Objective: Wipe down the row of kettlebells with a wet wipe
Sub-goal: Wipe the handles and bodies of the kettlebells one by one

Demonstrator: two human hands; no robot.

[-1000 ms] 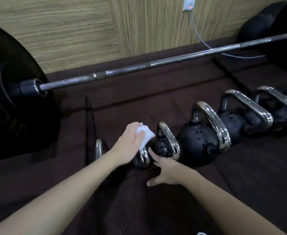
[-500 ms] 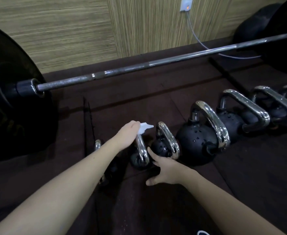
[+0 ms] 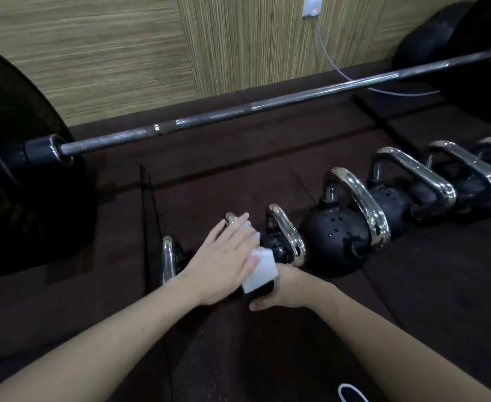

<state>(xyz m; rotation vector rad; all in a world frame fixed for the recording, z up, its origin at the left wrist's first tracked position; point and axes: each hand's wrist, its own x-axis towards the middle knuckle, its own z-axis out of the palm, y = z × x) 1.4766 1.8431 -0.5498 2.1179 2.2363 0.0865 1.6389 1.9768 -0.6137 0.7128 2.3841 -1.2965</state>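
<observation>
Kettlebells (image 3: 337,236) sit in a row on dark rubber flooring (image 3: 412,300), running from near-left to far-right, sizes increasing to the right. Bodies are black w/ chrome handles; droplets show on the mid-size body, so surfaces are likely slick. Judged heavy and rigid: no need to lift, wipe in place. Small units may rock or roll under side load, so brace at the body base and wipe along the handle arc.

Wet wipe (image 3: 260,269), white, soft, folded, lies under the left hand (image 3: 224,265). Left fingers are extended and fairly flat, pressing the wipe onto the second-smallest kettlebell (image 3: 230,219), of which only the handle tip shows. Right hand (image 3: 284,288) sits low at the front of that unit, thumb out; whether its fingers curl round the body cannot be told, as wipe and left hand cover them.

Smallest kettlebell (image 3: 167,259) stands just left of the left wrist.

Behind the row: a loaded barbell (image 3: 238,114) w/ a large black plate (image 3: 21,169) at left, approx. parallel to a wood-grain wall (image 3: 108,53). Wall outlet (image 3: 312,7) feeds a cable (image 3: 334,66) down to the floor.
</observation>
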